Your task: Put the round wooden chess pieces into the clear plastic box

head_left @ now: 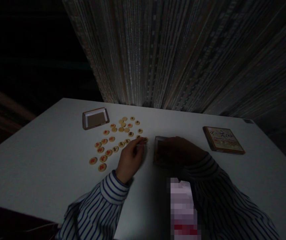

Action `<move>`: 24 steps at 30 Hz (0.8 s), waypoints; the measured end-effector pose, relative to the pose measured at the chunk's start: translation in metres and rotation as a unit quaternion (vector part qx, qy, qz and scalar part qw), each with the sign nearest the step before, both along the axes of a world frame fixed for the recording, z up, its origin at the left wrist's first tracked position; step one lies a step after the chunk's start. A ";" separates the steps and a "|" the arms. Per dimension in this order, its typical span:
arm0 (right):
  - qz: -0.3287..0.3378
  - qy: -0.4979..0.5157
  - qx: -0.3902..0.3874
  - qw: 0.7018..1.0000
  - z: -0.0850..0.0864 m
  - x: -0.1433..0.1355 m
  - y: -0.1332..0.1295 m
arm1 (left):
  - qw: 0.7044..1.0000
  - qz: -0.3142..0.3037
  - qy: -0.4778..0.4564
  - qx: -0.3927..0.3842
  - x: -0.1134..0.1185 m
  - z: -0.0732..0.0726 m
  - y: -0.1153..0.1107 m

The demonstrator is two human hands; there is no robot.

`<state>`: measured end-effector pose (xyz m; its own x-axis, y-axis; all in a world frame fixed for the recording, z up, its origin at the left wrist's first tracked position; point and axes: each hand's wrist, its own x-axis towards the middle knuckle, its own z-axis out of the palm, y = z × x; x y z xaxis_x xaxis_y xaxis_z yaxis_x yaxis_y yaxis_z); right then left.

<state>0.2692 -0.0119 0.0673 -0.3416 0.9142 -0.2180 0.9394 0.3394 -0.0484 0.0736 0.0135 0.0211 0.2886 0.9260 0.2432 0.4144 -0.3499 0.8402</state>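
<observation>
Several round wooden pieces with red or black characters, among them a red-marked piece, lie spread on the white table. Some show blank faces. My left hand is at the right edge of the spread, its fingertips pinched together beside a black-marked piece; what they hold, if anything, is too small to tell. Over a dark open box lies my right hand, which covers most of it. Its fingers are lost in shadow.
An open tray-like box lid rests at the back left. A flat box with a printed cover is at the right. Behind the table's far edge hangs a striped curtain.
</observation>
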 end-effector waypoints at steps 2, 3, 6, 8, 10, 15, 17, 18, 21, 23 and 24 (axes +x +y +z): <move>0.007 0.011 0.009 1.000 -0.001 0.004 0.001 | 0.999 0.039 -0.026 -0.010 -0.003 0.001 0.004; 0.008 0.016 0.017 1.000 -0.001 0.006 0.001 | 0.997 0.056 -0.044 -0.013 -0.005 0.001 0.007; 0.003 0.013 0.044 0.999 -0.004 0.009 0.002 | 0.990 0.102 -0.093 -0.015 -0.010 0.003 0.014; 0.004 0.008 0.056 0.998 -0.004 0.010 0.002 | 0.985 0.129 -0.116 -0.013 -0.013 0.005 0.018; 0.007 0.006 0.065 0.998 -0.004 0.010 0.002 | 0.981 0.149 -0.126 -0.003 -0.016 0.007 0.021; 0.013 0.001 0.078 0.997 -0.002 0.009 0.000 | 0.975 0.167 -0.143 0.016 -0.021 0.004 0.026; 0.011 0.005 0.088 0.996 -0.001 0.010 0.000 | 0.975 0.166 -0.149 0.019 -0.021 0.002 0.027; 0.012 0.009 0.091 0.996 -0.001 0.010 0.000 | 0.974 0.165 -0.153 0.019 -0.021 0.000 0.027; 0.014 0.022 0.096 0.995 0.000 0.010 -0.001 | 0.973 0.163 -0.165 0.010 -0.021 -0.002 0.028; 0.016 0.032 0.100 0.994 -0.001 0.011 -0.001 | 0.972 0.165 -0.166 0.009 -0.021 -0.001 0.028; 0.015 0.037 0.107 0.993 -0.001 0.011 -0.001 | 0.972 0.165 -0.165 0.010 -0.021 -0.001 0.028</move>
<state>0.2803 -0.0125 0.0663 -0.3765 0.9264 0.0068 0.9256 0.3764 -0.0400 0.0523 0.0419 0.0200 -0.1210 0.9488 0.2918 0.2157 -0.2618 0.9407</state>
